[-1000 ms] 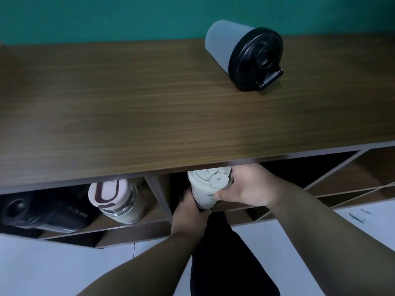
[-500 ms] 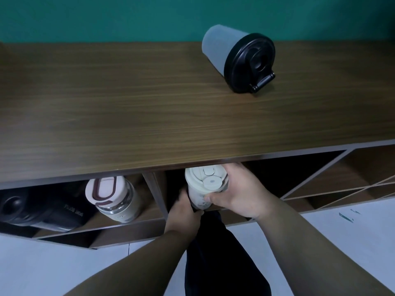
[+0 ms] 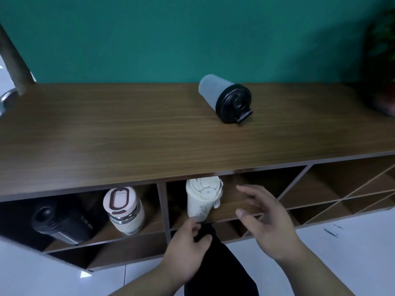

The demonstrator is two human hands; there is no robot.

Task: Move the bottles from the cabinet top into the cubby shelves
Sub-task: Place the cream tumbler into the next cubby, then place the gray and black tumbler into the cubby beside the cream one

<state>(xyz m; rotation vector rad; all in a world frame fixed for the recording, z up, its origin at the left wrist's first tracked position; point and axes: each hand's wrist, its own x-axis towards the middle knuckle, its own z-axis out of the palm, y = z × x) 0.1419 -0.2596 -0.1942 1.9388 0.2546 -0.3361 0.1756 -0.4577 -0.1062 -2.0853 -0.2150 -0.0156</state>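
1. One bottle is left up top: the grey bottle with the black lid (image 3: 224, 98) lies on its side on the counter (image 3: 106, 135), upper centre-right of the frame, well apart from both hands.
2. Its long axis runs on a slant, base toward the green wall at upper left, lid pointing down-right toward the front edge.
3. That puts it up and slightly left of the right hand (image 3: 265, 221), and up and right of the left hand (image 3: 188, 242). By my read the right hand is the nearer one and the natural pick for the reach.
4. The right hand sits at lower centre-right, in front of the middle cubby, fingers spread wide and loose, holding nothing.
5. The left hand is lower centre, just below the cream bottle (image 3: 203, 197), fingers curled loosely, a fingertip right at the bottle's base; whether it touches I cannot tell. It grips nothing.
6. The cream bottle stands upright in the middle cubby, lid just under the counter's edge. It looks placed.
7. In the left cubby, lower left of the frame, a pink-lidded bottle (image 3: 124, 210) and a black bottle (image 3: 62, 218) rest side by side.
8. My call: next up is a lift of the right hand over the front edge, wrapping across the grey body, since a bottle on its side may roll.
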